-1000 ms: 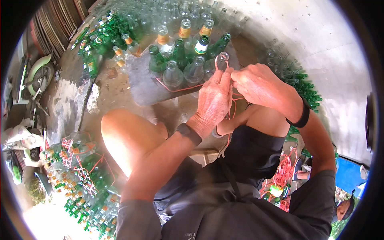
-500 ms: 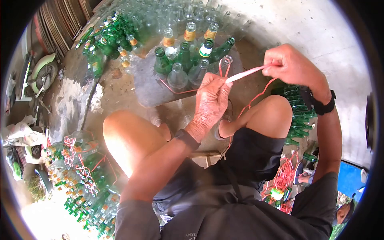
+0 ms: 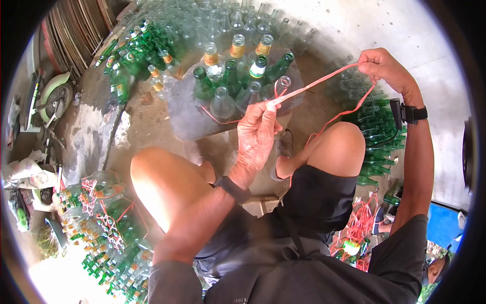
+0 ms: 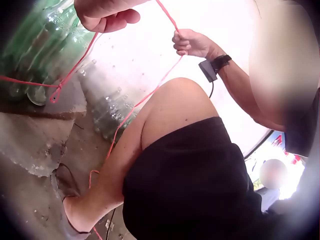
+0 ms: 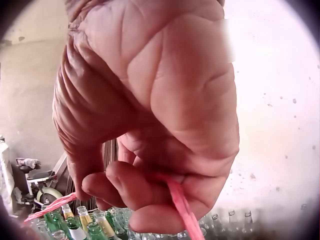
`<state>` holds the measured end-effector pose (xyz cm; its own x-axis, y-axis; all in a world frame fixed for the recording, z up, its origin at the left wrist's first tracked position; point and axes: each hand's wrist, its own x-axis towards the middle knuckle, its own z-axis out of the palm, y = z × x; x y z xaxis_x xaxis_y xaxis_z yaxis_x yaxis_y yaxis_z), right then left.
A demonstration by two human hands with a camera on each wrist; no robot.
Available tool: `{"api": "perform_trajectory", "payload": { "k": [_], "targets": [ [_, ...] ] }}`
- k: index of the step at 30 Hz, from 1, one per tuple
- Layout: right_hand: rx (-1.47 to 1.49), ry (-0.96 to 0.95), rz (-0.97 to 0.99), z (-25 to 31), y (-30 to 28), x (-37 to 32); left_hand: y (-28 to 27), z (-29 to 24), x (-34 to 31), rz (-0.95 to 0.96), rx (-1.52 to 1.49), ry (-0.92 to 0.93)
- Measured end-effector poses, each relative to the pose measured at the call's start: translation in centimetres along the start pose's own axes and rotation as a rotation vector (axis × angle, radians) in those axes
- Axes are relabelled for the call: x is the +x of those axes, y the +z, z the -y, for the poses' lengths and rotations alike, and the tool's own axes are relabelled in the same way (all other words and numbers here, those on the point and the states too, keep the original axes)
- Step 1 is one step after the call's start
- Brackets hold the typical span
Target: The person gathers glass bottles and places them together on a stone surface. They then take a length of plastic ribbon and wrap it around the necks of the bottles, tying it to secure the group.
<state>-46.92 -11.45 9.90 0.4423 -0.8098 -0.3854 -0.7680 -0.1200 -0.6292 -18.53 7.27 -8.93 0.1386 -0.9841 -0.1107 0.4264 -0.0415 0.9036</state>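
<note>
Red-pink plastic twine (image 3: 320,82) runs taut between the two hands. My left hand (image 3: 256,133) pinches it between thumb and fingers, just in front of the bottles. My right hand (image 3: 383,69), raised at the far right, holds the twine in curled fingers, as the right wrist view shows; a loose length hangs from it past the right knee. Green bottles (image 3: 201,82) and clear bottles (image 3: 221,104) stand grouped on a grey slab (image 3: 185,117). Twine passes low around the front of this group, and a small twine loop (image 4: 56,94) shows at its base in the left wrist view.
Many clear bottles (image 3: 235,19) stand behind the slab, with a heap of green bottles (image 3: 119,81) to the left. More green bottles (image 3: 375,164) line the right wall. Tied bottle bundles (image 3: 104,243) sit lower left; a red twine tangle (image 3: 357,223) lies lower right.
Both hands were together at a clear bottle's neck. My right hand has pulled away up and to the right, stretching the twine. My left hand has shifted slightly left and down.
</note>
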Motion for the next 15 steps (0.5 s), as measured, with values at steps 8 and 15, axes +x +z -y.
{"api": "perform_trajectory", "payload": {
  "k": [8, 15],
  "targets": [
    [-0.085, 0.039, 0.057, -3.3, -1.4, 1.9, 0.0, -0.1, -0.3, -0.057, -0.216, -0.054],
    [0.056, 0.185, -0.005, -6.5, -2.2, 1.8, 0.4, -0.3, -0.5, -0.074, -0.211, -0.065]
  ]
}}
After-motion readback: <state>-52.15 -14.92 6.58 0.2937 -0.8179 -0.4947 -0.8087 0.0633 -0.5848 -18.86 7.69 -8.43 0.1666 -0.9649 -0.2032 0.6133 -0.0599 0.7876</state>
